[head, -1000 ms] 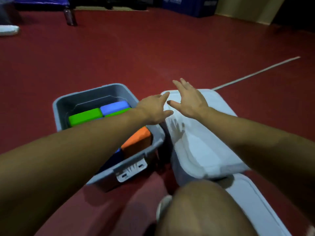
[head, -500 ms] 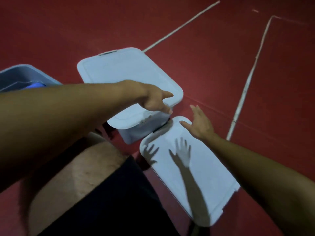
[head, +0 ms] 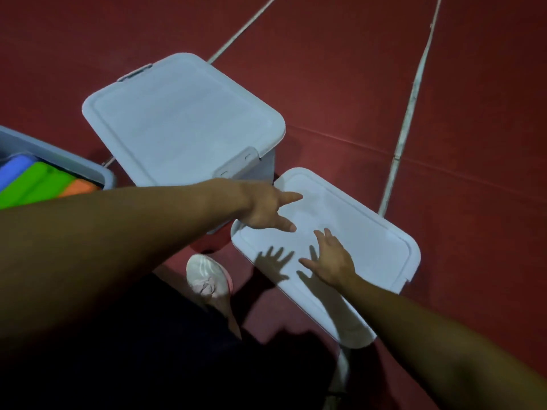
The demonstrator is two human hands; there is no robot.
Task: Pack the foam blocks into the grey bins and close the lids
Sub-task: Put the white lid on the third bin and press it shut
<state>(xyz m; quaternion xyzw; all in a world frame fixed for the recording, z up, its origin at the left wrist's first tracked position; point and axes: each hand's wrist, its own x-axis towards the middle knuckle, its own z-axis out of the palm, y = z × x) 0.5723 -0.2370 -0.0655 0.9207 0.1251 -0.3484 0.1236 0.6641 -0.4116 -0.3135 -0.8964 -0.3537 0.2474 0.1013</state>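
Closed grey plastic bin (head: 183,119), lid latched, sitting upper centre. Open grey bin (head: 97,176) at left edge showing blue, green, orange foam blocks (head: 38,182), awaiting loose grey lid (head: 340,232) lying on red floor (head: 473,113), centre right. Left hand (head: 266,208) and right hand (head: 331,261) hovering over loose lid, fingers spread, gripping nothing.

Red floor (head: 340,84) carries closed bin (head: 183,119), loose lid (head: 355,232), open bin (head: 88,170).

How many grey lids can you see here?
2. One pale grey plastic lid sits closed on the far bin; another flat grey lid lies loose on the red floor, beneath both hands.
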